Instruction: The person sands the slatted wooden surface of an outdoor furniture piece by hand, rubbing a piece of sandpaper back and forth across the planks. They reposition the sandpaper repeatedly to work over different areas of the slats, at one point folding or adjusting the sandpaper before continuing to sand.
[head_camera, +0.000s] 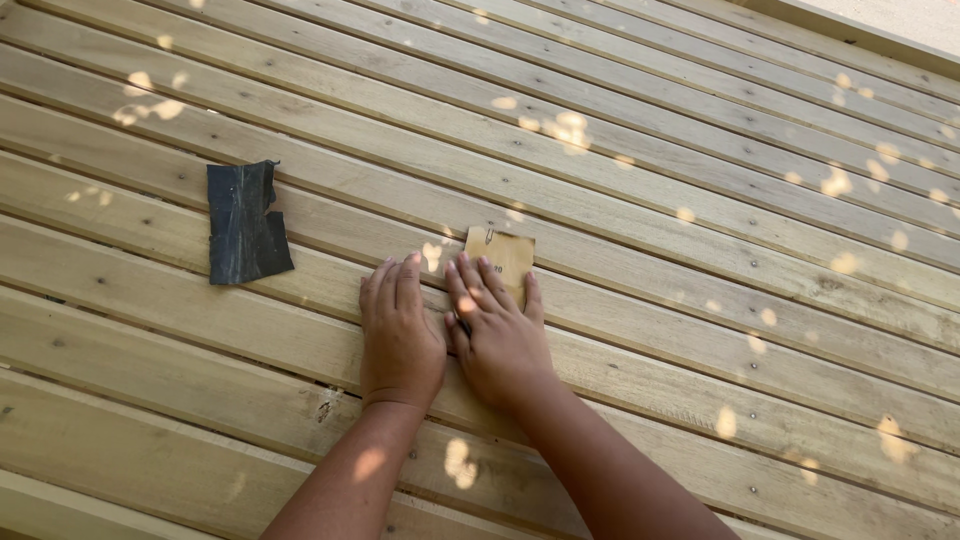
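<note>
Fingers (470, 285) of the right hand (497, 335) lie spread and flat over a tan square of sandpaper (505, 258), pressing it down onto a wooden slat (640, 290) just below the middle of the frame; they are not curled round it, only bearing on it from above, with the sheet's far edge and upper corners showing beyond the fingertips. The left hand (400, 335) rests right beside it, touching along the thumb side, its fingers together and flat on the same slat, holding nothing that I can see.

Outward from there, the slatted wooden surface (700, 150) fills the whole view, pale boards running from upper left to lower right with narrow gaps between them, small screw heads, and spots of sunlight scattered over it. A second, dark grey sheet of sandpaper (245, 225), torn along its top edge, lies loose on the slats well to the left of the hands, untouched.

To my eye this is the sanding itself: paper pinned under the palm, both arms set to push. The next stroke would call for even downward pressure and travel along the grain, keeping the sheet flat so that it does not buckle or catch in the gap between boards.
</note>
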